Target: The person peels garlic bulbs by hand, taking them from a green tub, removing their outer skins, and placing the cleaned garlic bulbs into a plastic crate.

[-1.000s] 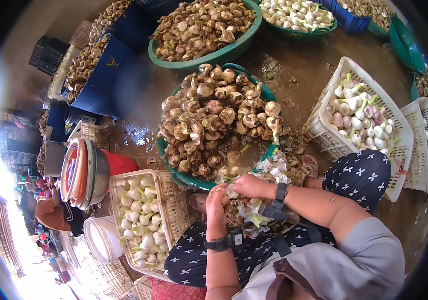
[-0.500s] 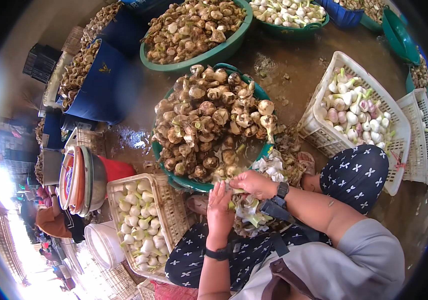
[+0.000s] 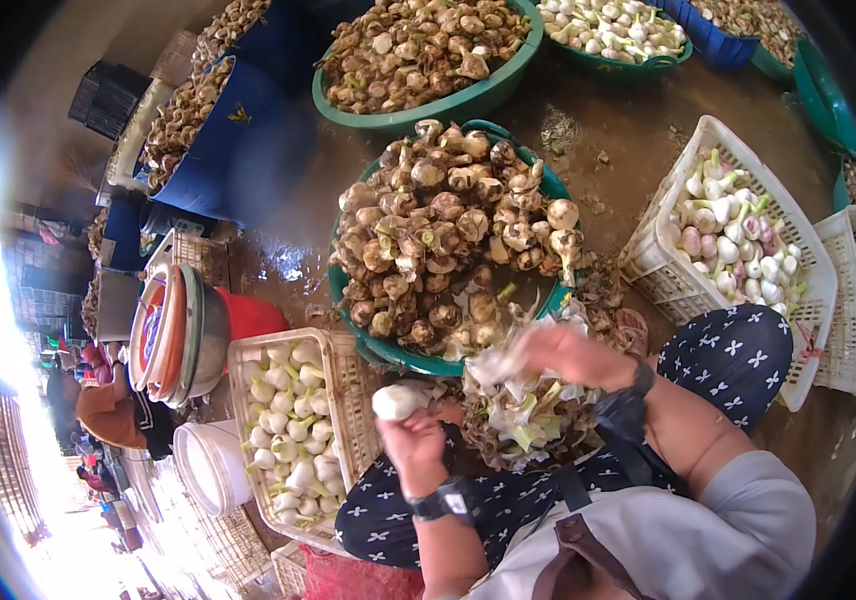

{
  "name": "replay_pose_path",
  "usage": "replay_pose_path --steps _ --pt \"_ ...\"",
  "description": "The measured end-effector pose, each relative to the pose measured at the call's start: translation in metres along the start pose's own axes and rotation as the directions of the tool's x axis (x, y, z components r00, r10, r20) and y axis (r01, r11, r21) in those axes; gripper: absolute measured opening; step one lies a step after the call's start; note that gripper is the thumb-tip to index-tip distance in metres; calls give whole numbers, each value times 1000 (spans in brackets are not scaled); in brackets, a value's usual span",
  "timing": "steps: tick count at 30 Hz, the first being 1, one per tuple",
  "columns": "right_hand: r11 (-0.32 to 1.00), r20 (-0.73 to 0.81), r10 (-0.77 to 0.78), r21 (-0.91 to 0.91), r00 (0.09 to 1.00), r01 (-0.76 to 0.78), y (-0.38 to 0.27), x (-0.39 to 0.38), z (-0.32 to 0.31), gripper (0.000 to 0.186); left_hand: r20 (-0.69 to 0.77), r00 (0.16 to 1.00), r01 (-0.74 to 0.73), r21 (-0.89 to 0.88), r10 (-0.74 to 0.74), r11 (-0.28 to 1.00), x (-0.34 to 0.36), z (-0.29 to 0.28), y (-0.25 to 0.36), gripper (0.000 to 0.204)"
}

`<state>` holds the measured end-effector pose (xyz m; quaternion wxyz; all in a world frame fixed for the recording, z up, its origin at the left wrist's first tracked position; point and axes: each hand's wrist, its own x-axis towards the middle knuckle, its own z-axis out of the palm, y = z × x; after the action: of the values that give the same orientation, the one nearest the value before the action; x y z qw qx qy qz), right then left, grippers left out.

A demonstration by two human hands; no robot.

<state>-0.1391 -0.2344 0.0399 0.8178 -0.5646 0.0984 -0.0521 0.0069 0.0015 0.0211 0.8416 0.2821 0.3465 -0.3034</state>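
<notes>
My left hand (image 3: 414,448) is closed on a peeled white garlic bulb (image 3: 393,404), held up beside the right rim of a crate of white bulbs (image 3: 278,405). My right hand (image 3: 573,355) is smeared by motion, with pale papery skins (image 3: 496,367) at its fingertips; whether it grips them I cannot tell. Below it a pile of peeled skins and leaves (image 3: 528,422) lies between my knees. In front of both hands stands a green tub (image 3: 343,290) heaped with soiled, unpeeled garlic (image 3: 428,230).
A white crate of garlic (image 3: 648,250) stands at the right. More tubs (image 3: 428,105) and blue barrels (image 3: 228,150) of garlic stand behind. At left are stacked basins (image 3: 163,335), a white bucket (image 3: 213,470) and a person in orange (image 3: 108,410).
My hands were together at the near rim of the tub. My left hand has moved left with a white bulb now showing in it; my right hand has moved right, blurred.
</notes>
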Motion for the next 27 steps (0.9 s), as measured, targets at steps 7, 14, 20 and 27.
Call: replay_pose_path --steps 7,14,20,27 --pt "387 -182 -184 -917 966 -99 58 93 -27 23 165 755 -523 -432 635 735 -43 2 77 74" --pt "209 -282 555 -863 783 -460 124 149 -37 50 17 966 -224 557 259 799 20 27 -27 45" --pt "694 24 315 -688 949 -212 61 70 13 41 12 998 37 699 -63 714 50 39 -55 46" --pt "482 10 137 -874 991 -58 34 47 33 31 86 978 -186 762 189 620 26 46 -75 34"
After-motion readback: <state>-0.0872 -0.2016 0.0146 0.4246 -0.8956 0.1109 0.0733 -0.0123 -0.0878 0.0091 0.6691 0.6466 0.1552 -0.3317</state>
